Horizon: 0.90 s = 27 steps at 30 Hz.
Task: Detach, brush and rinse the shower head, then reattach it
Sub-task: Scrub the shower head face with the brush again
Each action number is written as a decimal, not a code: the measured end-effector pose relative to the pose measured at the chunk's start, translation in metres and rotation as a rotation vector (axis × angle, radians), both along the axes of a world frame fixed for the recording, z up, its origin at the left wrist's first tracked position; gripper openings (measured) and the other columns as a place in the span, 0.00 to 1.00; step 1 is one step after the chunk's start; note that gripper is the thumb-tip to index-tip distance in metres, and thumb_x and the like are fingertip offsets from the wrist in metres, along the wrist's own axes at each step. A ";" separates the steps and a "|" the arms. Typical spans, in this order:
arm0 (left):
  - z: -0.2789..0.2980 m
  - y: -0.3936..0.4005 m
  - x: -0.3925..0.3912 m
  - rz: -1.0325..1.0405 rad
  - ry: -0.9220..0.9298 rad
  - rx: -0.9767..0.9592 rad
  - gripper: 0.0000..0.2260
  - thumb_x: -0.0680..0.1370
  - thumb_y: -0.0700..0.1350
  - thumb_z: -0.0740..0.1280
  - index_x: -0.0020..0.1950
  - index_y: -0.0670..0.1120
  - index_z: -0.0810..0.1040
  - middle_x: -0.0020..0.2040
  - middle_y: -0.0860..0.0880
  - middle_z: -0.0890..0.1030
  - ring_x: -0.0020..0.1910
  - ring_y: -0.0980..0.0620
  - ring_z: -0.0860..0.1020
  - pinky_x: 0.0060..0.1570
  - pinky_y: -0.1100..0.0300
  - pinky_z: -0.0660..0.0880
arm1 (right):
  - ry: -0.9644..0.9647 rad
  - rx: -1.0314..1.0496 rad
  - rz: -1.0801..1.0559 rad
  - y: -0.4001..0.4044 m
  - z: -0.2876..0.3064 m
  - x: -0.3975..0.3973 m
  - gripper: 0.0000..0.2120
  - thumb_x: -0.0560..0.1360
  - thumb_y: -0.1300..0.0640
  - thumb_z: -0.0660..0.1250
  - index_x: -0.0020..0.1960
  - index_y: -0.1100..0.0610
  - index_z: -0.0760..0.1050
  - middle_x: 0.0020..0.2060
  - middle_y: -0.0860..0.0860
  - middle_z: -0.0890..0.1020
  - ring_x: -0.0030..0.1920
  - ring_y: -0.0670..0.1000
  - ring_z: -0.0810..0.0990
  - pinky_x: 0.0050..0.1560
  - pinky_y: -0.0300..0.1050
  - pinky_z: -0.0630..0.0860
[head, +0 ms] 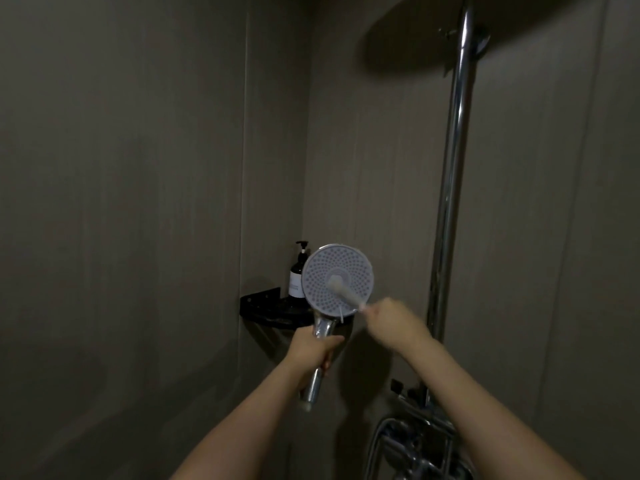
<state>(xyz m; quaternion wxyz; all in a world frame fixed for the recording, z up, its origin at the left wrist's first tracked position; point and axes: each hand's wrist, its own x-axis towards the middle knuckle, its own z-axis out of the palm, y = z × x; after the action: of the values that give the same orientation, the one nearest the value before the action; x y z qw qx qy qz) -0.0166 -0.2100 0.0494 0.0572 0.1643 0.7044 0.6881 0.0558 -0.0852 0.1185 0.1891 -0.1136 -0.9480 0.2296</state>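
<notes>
The detached shower head is held upright in front of me, its round pale nozzle face turned toward me. My left hand is shut around its chrome handle, whose lower end sticks out below my fist. My right hand grips a small white brush. The brush's bristled tip rests on the middle of the nozzle face, and its stem slants down to the right into my fingers.
A chrome riser pipe runs up the right wall to a large overhead shower disc. The mixer valve and hose sit at the lower right. A black corner shelf holds a dark pump bottle.
</notes>
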 end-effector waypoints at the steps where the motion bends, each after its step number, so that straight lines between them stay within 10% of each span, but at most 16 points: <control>1: 0.000 0.000 0.000 0.015 -0.012 0.013 0.11 0.72 0.37 0.70 0.33 0.43 0.70 0.20 0.48 0.69 0.16 0.54 0.66 0.20 0.65 0.65 | -0.141 0.118 0.051 -0.004 -0.009 -0.002 0.16 0.79 0.48 0.57 0.45 0.57 0.79 0.36 0.52 0.76 0.39 0.53 0.77 0.39 0.42 0.71; 7: 0.003 -0.001 -0.001 -0.003 0.007 0.001 0.12 0.73 0.36 0.68 0.33 0.44 0.68 0.24 0.45 0.69 0.17 0.53 0.67 0.21 0.64 0.66 | 0.390 -0.246 -0.069 0.002 0.004 -0.001 0.18 0.81 0.54 0.55 0.44 0.64 0.78 0.37 0.60 0.80 0.30 0.50 0.71 0.27 0.42 0.63; 12: 0.001 -0.001 -0.001 0.030 -0.030 0.054 0.14 0.73 0.34 0.67 0.30 0.42 0.69 0.20 0.47 0.68 0.15 0.54 0.65 0.19 0.67 0.64 | -0.146 0.051 0.074 -0.003 -0.013 -0.005 0.18 0.80 0.49 0.56 0.43 0.60 0.78 0.33 0.52 0.76 0.39 0.54 0.76 0.41 0.42 0.69; 18: 0.000 -0.004 -0.001 0.003 -0.026 0.035 0.12 0.74 0.36 0.68 0.33 0.44 0.68 0.23 0.46 0.68 0.17 0.54 0.66 0.20 0.65 0.65 | 0.513 -0.301 -0.075 0.012 0.007 -0.001 0.16 0.81 0.55 0.55 0.40 0.60 0.75 0.29 0.54 0.75 0.33 0.53 0.72 0.26 0.35 0.65; 23: 0.006 0.001 0.000 0.023 -0.011 0.047 0.12 0.73 0.35 0.68 0.31 0.41 0.71 0.18 0.49 0.69 0.14 0.56 0.66 0.18 0.68 0.64 | -0.169 0.135 0.136 -0.004 -0.022 -0.004 0.20 0.80 0.49 0.55 0.47 0.62 0.79 0.43 0.59 0.81 0.43 0.56 0.79 0.43 0.44 0.73; 27: 0.010 -0.002 -0.002 0.006 0.009 -0.013 0.10 0.74 0.37 0.69 0.35 0.42 0.70 0.24 0.45 0.70 0.16 0.54 0.67 0.19 0.66 0.66 | 0.224 -0.191 0.092 0.001 -0.009 0.001 0.18 0.81 0.53 0.56 0.33 0.54 0.70 0.28 0.50 0.73 0.29 0.48 0.71 0.28 0.41 0.65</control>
<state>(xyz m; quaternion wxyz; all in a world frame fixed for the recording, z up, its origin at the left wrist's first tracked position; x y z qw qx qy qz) -0.0182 -0.2121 0.0596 0.0528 0.1649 0.7098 0.6828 0.0573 -0.0843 0.1097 0.2712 -0.0611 -0.8990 0.3385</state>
